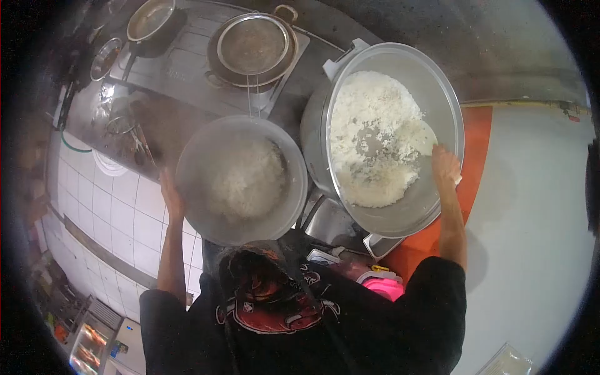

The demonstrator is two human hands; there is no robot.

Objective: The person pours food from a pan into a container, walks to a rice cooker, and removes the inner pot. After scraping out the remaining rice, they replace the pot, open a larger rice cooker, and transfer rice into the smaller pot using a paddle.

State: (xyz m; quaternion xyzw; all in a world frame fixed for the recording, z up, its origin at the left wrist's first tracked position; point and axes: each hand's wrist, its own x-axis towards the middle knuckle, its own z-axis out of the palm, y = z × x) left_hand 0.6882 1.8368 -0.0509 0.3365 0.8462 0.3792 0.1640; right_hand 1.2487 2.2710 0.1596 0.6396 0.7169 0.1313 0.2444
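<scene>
White rice (369, 119) lies in a large metal pot (431, 75) with a bare patch of bottom showing amid it. My right hand (445, 167) is closed on a pale, flat paddle (420, 136), whose blade touches the rice inside the pot's right side. To the left, a wide metal bowl (203, 150) holds more rice (250, 181), hazy with steam. My left hand (171, 194) is at the bowl's left rim, with its fingers along the outside; how firmly they press on it is hard to see.
A round strainer (253, 45) rests over a pan at the back. A smaller pan (150, 19) stands at the back left. Metal utensils (122, 125) lie left of the bowl. Below the pot are a pink item (384, 288) and an orange surface (478, 144).
</scene>
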